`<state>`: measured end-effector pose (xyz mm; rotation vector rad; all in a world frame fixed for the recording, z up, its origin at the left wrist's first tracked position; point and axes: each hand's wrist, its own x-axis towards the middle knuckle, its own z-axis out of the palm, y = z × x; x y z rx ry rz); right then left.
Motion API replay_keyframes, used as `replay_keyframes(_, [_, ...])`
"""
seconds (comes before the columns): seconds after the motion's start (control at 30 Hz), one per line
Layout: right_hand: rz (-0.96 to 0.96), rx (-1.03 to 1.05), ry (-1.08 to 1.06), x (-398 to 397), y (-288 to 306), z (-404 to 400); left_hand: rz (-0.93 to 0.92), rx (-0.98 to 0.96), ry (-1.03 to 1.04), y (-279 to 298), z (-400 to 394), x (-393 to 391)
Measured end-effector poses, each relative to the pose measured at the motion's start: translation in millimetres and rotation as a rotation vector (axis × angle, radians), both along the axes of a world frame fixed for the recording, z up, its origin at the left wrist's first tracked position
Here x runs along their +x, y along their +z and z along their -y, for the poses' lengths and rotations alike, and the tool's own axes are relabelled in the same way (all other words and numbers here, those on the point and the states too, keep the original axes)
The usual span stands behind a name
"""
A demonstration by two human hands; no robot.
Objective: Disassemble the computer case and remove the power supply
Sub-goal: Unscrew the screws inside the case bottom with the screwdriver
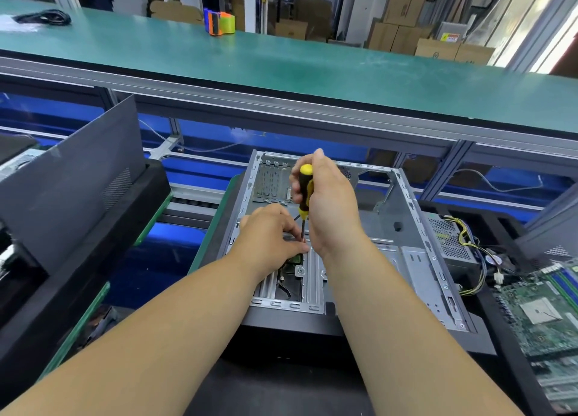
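Observation:
An open grey metal computer case (416, 259) lies on its side on a black pad in front of me. My right hand (328, 203) grips a yellow-and-black screwdriver (305, 187) held upright, its shaft pointing down into the case's drive bracket. My left hand (269, 237) rests on the bracket, fingers pinched around the screwdriver tip; what it touches there is hidden. A grey power supply (450, 237) with yellow and black cables lies outside the case, against its right wall.
A green motherboard (544, 309) lies at the right. A dark grey side panel (78, 178) leans at the left. A green-topped shelf (281, 62) spans the back, carrying an orange tape dispenser (219, 23) and a black cable bundle (43, 17).

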<state>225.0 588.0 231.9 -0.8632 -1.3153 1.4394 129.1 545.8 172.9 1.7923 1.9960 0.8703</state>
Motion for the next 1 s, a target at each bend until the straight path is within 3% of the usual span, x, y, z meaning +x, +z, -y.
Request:
replay_keyframes(0.23, [-0.170,0.016,0.123,-2.9,-4.9,3.7,-0.006,0.010,0.001,-5.3,-1.6,-0.6])
replay_keyframes(0.5, [-0.186,0.031,0.166,5.9,-10.2,-10.9,0.000,0.023,0.005,-6.2,-2.8,-0.6])
replay_keyframes(0.87, [-0.149,-0.032,0.057,-2.8,-10.3,-13.9,-0.010,0.011,0.007,-6.0,-3.0,-0.7])
replay_keyframes(1.0, [-0.275,-0.031,0.139,-1.2,-12.4,-14.7,-0.017,0.011,0.010,-7.2,-3.6,-1.3])
